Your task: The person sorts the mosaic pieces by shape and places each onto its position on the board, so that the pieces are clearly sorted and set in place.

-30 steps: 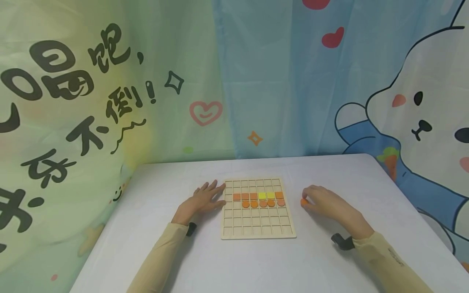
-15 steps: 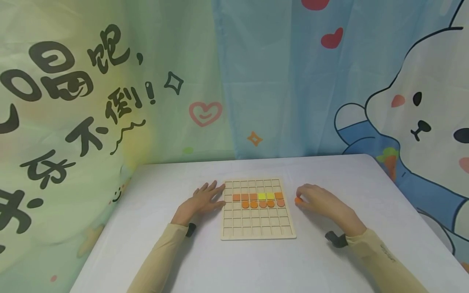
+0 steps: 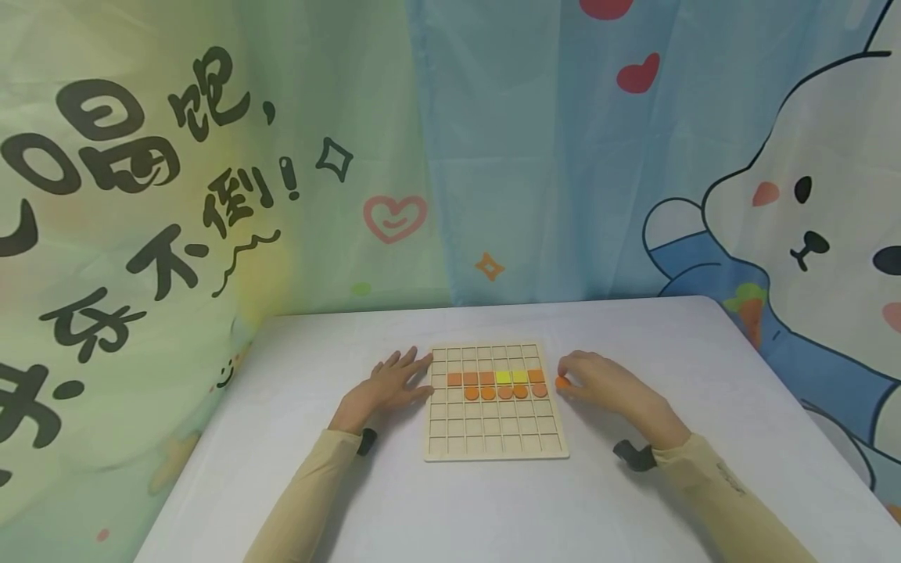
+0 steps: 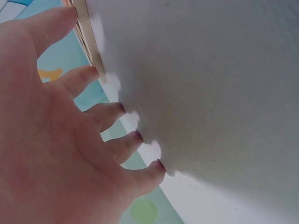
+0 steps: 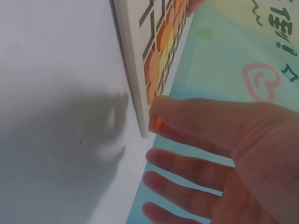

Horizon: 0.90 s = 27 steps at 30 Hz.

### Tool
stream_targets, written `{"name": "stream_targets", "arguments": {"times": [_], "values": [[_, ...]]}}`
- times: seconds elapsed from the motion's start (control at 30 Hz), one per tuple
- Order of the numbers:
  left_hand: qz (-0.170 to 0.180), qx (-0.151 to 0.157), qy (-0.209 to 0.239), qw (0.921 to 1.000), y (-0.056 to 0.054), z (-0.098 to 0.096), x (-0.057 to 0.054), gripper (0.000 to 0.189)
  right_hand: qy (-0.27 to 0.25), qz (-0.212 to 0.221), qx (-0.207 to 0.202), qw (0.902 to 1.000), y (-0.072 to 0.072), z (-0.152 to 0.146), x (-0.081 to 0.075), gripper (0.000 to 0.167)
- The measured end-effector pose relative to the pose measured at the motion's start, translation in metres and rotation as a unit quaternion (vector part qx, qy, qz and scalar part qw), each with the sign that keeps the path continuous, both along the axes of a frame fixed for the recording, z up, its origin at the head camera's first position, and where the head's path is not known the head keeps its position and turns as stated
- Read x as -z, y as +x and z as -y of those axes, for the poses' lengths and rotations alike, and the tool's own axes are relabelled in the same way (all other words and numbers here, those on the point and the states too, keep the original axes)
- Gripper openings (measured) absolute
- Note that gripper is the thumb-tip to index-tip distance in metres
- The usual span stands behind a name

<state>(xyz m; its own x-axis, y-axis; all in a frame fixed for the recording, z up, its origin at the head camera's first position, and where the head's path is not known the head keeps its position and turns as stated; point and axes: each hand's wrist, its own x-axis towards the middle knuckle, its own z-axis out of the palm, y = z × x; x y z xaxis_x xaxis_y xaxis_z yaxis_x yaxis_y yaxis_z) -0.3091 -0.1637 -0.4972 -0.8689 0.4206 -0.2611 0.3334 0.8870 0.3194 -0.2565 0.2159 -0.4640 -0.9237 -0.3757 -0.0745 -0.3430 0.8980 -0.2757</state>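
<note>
A square wooden grid board (image 3: 496, 448) lies on the white table. Across it runs a row of square tiles, orange tiles (image 3: 470, 379) and yellow tiles (image 3: 503, 377), with several orange discs (image 3: 506, 392) in the row just below. My left hand (image 3: 383, 389) rests at the board's left edge, fingers spread; in the left wrist view the thumb and index fingertip touch that edge. Just off the right edge, my right hand (image 3: 608, 385) pinches a small orange piece (image 5: 154, 123) between thumb and index finger. The fingers cover most of that piece; its other fingers stay extended.
White cloth covers the table (image 3: 450, 508). Behind it hangs a printed curtain (image 3: 493, 156) with a cartoon bear on the right and large writing on the left. Dark wrist mounts sit on both arms, the right mount (image 3: 635, 456) being more visible.
My right hand has moved left with the small orange piece, coming close to the board's right edge. The left hand and the pieces on the board have stayed put.
</note>
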Motion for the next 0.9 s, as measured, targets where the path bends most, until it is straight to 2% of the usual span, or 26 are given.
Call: {"name": "stream_targets", "arguments": {"times": [0.23,0.57,0.9], "values": [[0.001,0.0,0.0,1.0,-0.002,0.001,0.002,0.072,-0.002,0.007,-0.009,0.9999,-0.006,0.011,0.002,0.016],[0.0,0.0,0.0,1.0,0.0,0.0,0.0,0.072,-0.006,0.012,-0.009,0.9999,-0.008,0.023,-0.003,0.016],[0.0,-0.003,-0.004,1.0,-0.002,0.001,0.004,0.072,-0.014,0.015,-0.024,0.9995,-0.01,0.034,-0.002,0.019]]}}
